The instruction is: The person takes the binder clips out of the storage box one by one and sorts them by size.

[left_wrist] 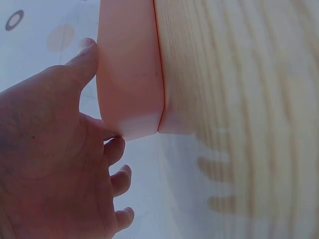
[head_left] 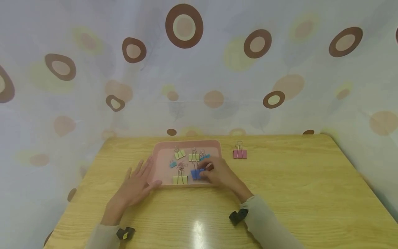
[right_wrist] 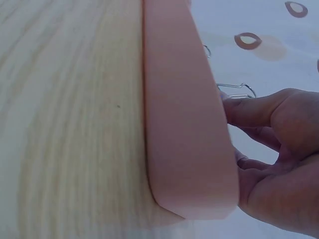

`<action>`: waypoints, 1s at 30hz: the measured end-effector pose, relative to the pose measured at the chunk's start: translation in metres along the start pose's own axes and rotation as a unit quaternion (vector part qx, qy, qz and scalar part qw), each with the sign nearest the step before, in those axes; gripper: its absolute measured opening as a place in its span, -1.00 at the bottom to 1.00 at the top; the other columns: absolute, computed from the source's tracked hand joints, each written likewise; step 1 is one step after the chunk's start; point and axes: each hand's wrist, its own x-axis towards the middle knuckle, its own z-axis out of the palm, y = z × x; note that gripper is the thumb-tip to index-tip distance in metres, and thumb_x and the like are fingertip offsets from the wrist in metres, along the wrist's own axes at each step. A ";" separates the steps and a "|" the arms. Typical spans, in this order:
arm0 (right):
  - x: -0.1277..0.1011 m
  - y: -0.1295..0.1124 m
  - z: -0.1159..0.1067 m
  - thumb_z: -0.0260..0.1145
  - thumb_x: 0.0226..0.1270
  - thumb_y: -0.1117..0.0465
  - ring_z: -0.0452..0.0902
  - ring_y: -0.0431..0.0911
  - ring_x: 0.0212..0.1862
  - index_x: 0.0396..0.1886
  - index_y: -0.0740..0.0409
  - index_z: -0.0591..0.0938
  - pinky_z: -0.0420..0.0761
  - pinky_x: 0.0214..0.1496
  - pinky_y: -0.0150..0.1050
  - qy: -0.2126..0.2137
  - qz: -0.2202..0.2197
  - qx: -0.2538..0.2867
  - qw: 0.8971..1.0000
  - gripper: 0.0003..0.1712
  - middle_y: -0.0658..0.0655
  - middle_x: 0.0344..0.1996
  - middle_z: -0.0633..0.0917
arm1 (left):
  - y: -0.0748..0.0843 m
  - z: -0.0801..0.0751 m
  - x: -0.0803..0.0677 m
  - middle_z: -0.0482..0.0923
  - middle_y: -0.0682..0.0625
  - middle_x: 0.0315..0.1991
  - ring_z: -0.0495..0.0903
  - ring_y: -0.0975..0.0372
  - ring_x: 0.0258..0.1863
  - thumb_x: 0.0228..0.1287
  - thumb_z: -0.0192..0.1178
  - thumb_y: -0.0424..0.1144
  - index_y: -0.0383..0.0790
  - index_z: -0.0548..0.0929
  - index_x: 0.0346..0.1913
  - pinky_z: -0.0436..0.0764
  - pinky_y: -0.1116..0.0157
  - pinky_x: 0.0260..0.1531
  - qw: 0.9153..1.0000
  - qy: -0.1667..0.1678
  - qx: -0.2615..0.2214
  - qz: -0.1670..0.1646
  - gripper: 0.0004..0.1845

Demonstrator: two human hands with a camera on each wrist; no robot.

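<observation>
Right hand (head_left: 217,173): fingers curled round a blue clip (head_left: 196,174) lying in the pink tray (head_left: 161,152), near its front edge. Left hand (head_left: 138,183): flat, fingers straight, resting against the tray's left wall, thumb at the front corner (the left wrist view shows the thumb (left_wrist: 84,62) on the wall).

Blue clip: small, light, stiff steel with sprung wire handles; best pinched by the body's sides or lifted by the wire loops, which may pivot.

Tray: also holds three yellow clips (head_left: 180,179) and two small teal ones (head_left: 172,164).

Pink clip (head_left: 239,153): on the table (head_left: 311,193), just right of the tray.

Backdrop: spotted cloth (head_left: 199,69).
</observation>
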 end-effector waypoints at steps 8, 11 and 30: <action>-0.007 0.006 -0.026 0.49 0.27 0.33 0.70 -0.02 -0.13 -0.19 0.16 0.76 0.70 -0.03 -0.07 0.037 -0.034 0.049 0.998 -0.87 0.09 -0.15 0.75 | 0.005 -0.003 0.001 -0.05 -0.22 0.64 -0.08 -0.24 0.59 0.54 0.03 0.21 -0.36 0.02 0.63 -0.13 -0.39 0.43 1.000 0.003 -0.004 0.003 -0.09; -0.010 0.009 -0.035 0.48 0.26 0.32 0.70 0.00 -0.14 -0.18 0.18 0.74 0.71 -0.06 -0.09 0.045 -0.038 0.061 0.996 -0.85 0.09 -0.18 0.75 | 0.004 -0.002 0.001 -0.06 -0.21 0.64 -0.09 -0.23 0.59 0.54 0.01 0.21 -0.34 0.00 0.63 -0.15 -0.38 0.44 1.000 -0.001 -0.006 0.000 -0.09; -0.030 0.040 -0.097 0.43 0.35 0.33 0.70 0.19 0.00 -0.02 0.31 0.72 0.72 -0.07 -0.22 0.150 -0.038 0.082 0.985 -0.76 0.31 0.01 0.70 | 0.004 0.000 0.000 -0.10 -0.20 0.65 -0.12 -0.24 0.60 0.57 -0.04 0.21 -0.33 -0.02 0.64 -0.20 -0.40 0.43 1.000 -0.015 -0.021 0.002 -0.11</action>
